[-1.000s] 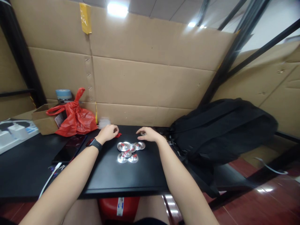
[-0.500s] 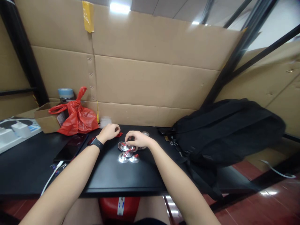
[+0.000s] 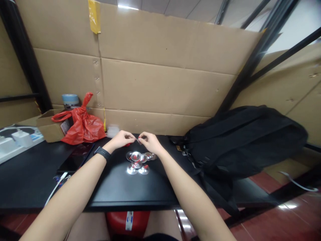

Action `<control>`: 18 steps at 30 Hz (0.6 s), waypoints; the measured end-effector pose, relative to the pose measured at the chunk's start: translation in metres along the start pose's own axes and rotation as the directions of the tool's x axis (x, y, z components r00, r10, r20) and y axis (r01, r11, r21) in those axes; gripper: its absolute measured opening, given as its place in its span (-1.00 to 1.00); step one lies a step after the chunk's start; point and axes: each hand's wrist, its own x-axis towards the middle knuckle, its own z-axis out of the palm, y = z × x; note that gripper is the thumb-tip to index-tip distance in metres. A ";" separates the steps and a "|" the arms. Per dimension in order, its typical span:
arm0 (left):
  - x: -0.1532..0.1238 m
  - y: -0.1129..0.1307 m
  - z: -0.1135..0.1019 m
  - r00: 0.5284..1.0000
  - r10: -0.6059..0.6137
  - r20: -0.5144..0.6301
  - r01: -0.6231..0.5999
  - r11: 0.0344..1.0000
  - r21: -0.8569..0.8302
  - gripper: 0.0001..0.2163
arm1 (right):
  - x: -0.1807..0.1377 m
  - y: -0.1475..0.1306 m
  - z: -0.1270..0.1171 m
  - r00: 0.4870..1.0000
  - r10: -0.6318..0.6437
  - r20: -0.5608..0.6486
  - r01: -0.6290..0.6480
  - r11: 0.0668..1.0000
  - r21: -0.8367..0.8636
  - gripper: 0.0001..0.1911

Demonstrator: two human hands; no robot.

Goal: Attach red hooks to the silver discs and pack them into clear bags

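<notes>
Several small shiny metal discs [image 3: 138,162] with red cords lie clustered on the black table [image 3: 130,187]. Just behind them, my left hand [image 3: 122,138] and my right hand [image 3: 147,140] meet above the table, both with fingers pinched. Between the fingertips is a small item [image 3: 137,139], too small to name; a bit of red shows under the left hand. A black watch [image 3: 102,153] sits on my left wrist.
A red plastic bag [image 3: 80,125] and a cardboard box [image 3: 50,129] stand at the back left, with a dark tablet [image 3: 75,158] and a white cable [image 3: 54,190] nearer. A black backpack [image 3: 240,140] fills the right side. Cardboard walls [image 3: 163,83] rise behind.
My right hand went from the far right disc to the pile, then lifted up and back to meet the left hand, which rose slightly.
</notes>
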 end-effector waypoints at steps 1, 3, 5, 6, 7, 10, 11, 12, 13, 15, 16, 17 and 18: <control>0.000 0.005 0.002 1.000 0.014 -0.002 -0.014 0.999 -0.042 -0.73 | 0.001 0.003 0.001 0.999 0.045 -0.022 -0.043 0.996 0.079 -0.85; 0.001 0.013 0.006 0.998 0.045 -0.041 -0.047 0.998 -0.050 -0.72 | 0.003 0.006 0.002 0.994 0.105 -0.021 -0.096 0.965 0.245 -0.74; 0.001 0.018 0.009 0.993 0.068 -0.095 -0.070 0.997 -0.014 -0.73 | 0.003 0.004 0.002 0.991 0.132 0.005 -0.124 0.918 0.377 -0.64; 0.001 0.019 0.010 0.990 0.081 -0.116 -0.081 0.997 0.006 -0.73 | 0.003 0.002 0.002 0.990 0.138 0.018 -0.133 0.897 0.422 -0.61; 0.001 0.020 0.011 0.986 0.097 -0.133 -0.095 0.995 0.023 -0.73 | 0.002 -0.001 0.001 0.990 0.141 0.028 -0.138 0.880 0.455 -0.59; 0.000 0.023 0.011 0.978 0.145 -0.149 -0.137 0.989 0.063 -0.73 | -0.001 -0.009 0.000 0.992 0.126 0.027 -0.123 0.868 0.480 -0.56; 0.000 0.024 0.011 0.977 0.157 -0.143 -0.147 0.986 0.076 -0.74 | -0.001 -0.010 0.000 0.993 0.115 0.022 -0.112 0.874 0.473 -0.55; 0.000 0.025 0.010 0.977 0.163 -0.140 -0.151 0.984 0.091 -0.75 | -0.002 -0.011 0.001 0.994 0.106 0.015 -0.101 0.880 0.464 -0.55; 0.000 0.025 0.009 0.977 0.164 -0.140 -0.150 0.983 0.106 -0.75 | -0.002 -0.011 0.001 0.995 0.104 0.007 -0.095 0.884 0.458 -0.54; 0.001 0.022 0.007 0.976 0.153 -0.152 -0.132 0.982 0.138 -0.74 | 0.000 -0.009 0.001 0.993 0.118 -0.012 -0.099 0.886 0.453 -0.55; 0.002 0.018 0.005 0.975 0.142 -0.169 -0.116 0.980 0.159 -0.74 | 0.001 -0.006 0.000 0.992 0.127 -0.026 -0.102 0.891 0.443 -0.57; 0.002 0.013 0.002 0.974 0.130 -0.188 -0.094 0.977 0.189 -0.75 | 0.002 -0.003 -0.002 0.990 0.136 -0.048 -0.104 0.904 0.416 -0.60; 0.002 0.007 -0.001 0.972 0.118 -0.202 -0.071 0.971 0.229 -0.76 | 0.003 0.001 -0.006 0.987 0.139 -0.077 -0.103 0.927 0.359 -0.62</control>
